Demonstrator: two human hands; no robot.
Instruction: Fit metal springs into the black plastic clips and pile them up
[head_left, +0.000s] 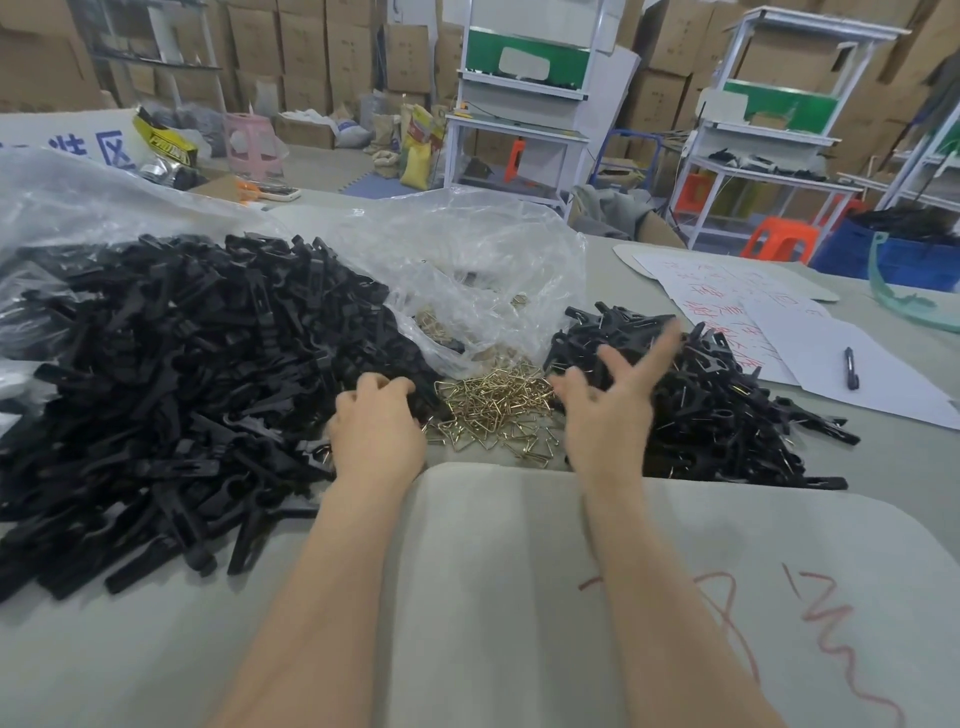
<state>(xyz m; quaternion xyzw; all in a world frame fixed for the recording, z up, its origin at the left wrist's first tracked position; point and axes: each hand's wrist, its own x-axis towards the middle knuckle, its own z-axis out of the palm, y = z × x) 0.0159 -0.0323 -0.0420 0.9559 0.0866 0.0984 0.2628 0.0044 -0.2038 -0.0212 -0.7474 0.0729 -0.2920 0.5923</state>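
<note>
a heap of loose black plastic clips (156, 374) covered the left of the surface (519, 571). the person's left hand (376, 431) curled its fingers (384, 385) into the heap's near edge; whether they pinched a clip could not be told. gold metal springs (493, 410) lay tangled between the hands, spilling from a clear plastic bag (467, 260). the right hand (613, 400), blurred, held its fingers (660, 343) spread and empty over the smaller pile (727, 395) of clips glinting with wire. the step appeared to be fetching fresh parts: best done by freeing one clip cleanly, then lifting a single spring clear of its neighbours.
</note>
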